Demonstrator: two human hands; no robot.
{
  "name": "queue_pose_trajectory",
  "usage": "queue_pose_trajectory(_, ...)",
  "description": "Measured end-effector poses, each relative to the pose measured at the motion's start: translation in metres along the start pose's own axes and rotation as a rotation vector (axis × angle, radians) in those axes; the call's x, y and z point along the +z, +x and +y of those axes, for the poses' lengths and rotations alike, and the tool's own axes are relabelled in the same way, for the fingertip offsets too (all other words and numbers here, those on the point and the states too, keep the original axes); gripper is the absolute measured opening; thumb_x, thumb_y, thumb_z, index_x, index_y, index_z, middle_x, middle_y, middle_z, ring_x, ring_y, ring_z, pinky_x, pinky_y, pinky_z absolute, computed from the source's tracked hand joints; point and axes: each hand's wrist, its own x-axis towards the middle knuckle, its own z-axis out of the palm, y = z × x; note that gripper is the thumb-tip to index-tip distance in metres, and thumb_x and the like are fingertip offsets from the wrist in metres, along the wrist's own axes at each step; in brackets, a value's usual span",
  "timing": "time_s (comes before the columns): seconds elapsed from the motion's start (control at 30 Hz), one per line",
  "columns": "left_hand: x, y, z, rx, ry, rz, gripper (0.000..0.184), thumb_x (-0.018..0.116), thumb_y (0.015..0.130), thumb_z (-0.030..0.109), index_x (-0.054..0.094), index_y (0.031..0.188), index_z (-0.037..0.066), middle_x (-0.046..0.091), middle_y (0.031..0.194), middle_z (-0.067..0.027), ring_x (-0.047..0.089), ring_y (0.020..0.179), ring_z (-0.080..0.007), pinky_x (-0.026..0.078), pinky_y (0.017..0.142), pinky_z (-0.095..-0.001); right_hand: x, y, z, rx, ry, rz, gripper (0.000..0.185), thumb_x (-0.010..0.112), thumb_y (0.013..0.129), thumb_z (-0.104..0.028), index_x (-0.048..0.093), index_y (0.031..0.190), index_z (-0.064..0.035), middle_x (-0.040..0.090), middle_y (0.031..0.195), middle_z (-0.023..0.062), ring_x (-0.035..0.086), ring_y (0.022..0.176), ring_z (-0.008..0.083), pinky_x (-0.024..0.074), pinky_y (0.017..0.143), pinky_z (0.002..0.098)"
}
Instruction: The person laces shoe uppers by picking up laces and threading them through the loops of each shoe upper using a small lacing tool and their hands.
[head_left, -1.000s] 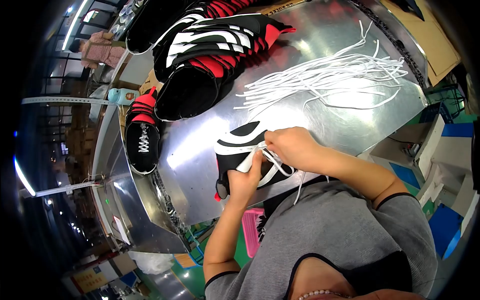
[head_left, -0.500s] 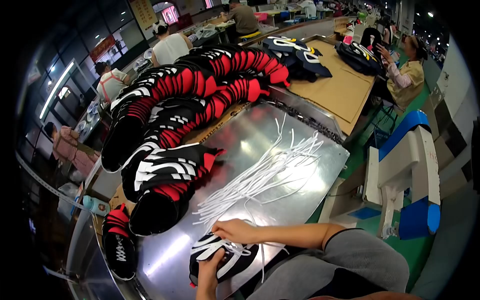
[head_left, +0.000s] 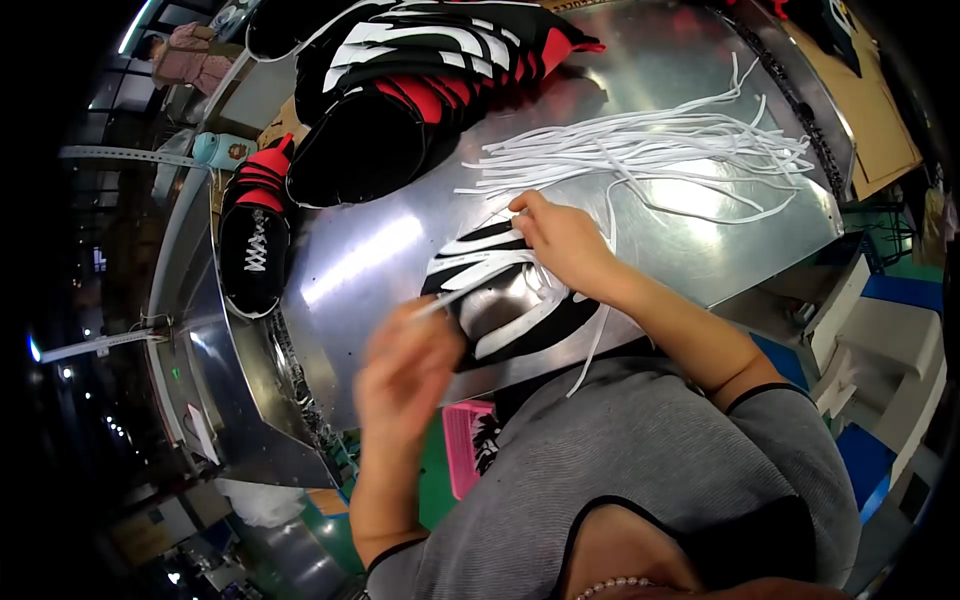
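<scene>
A black and white shoe upper lies flat on the metal tabletop in front of me, white lacing across its middle. My right hand bends over its far edge, fingers pinched together there; the fingertips partly hide what they grip. Motion smears my left hand, raised at the near left side of the upper. A taut white shoelace runs from its closed fingers to the upper. Another lace end hangs loosely over the table's near edge.
Loose white laces lie in a bundle beyond the upper. Stacked black, red and white uppers stand at the far left, near a laced shoe upper. A bottle is behind it. Below the table's edge sits a pink basket.
My left hand has come off the upper and moved toward me, drawing a lace taut. My right hand stays at the upper. The view has tilted down and turned.
</scene>
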Motion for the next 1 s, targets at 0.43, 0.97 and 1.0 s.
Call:
queue_pose_trajectory(0.43, -0.001, 0.013, -0.073, 0.813, 1.720, 0.097, 0.011, 0.075, 0.074, 0.007, 0.066, 0.081, 0.007, 0.061, 0.101, -0.0084, 0.052, 0.103, -0.0295, 0.039, 0.091, -0.0403, -0.007, -0.002, -0.003, -0.078, 0.389, 0.159, 0.019, 0.055, 0.097, -0.018, 0.059, 0.110, -0.0047, 0.066, 0.075, 0.0129, 0.065, 0.069, 0.0265, 0.0490, 0.064, 0.0365)
queue_pose_trajectory(0.97, -0.010, 0.038, -0.080, 0.663, 1.608, 0.224, 0.019, 0.078, 0.077, 0.008, 0.067, 0.091, 0.001, 0.069, 0.089, -0.0117, 0.067, 0.080, -0.0228, 0.051, 0.074, -0.0315, -0.025, -0.084, 0.000, -0.125, 0.178, -0.141, 0.021, 0.055, 0.098, -0.019, 0.052, 0.113, -0.0057, 0.066, 0.076, 0.0144, 0.065, 0.070, 0.0336, 0.0498, 0.063, 0.0427)
queue_pose_trajectory(1.0, -0.011, 0.038, -0.079, 0.648, 1.606, 0.216, 0.020, 0.078, 0.077, 0.008, 0.068, 0.092, 0.001, 0.069, 0.088, -0.0121, 0.068, 0.079, -0.0219, 0.052, 0.074, -0.0304, -0.024, -0.083, 0.000, -0.124, 0.164, -0.147, 0.021, 0.056, 0.097, -0.019, 0.051, 0.113, -0.0058, 0.066, 0.076, 0.0146, 0.065, 0.069, 0.0341, 0.0496, 0.063, 0.0431)
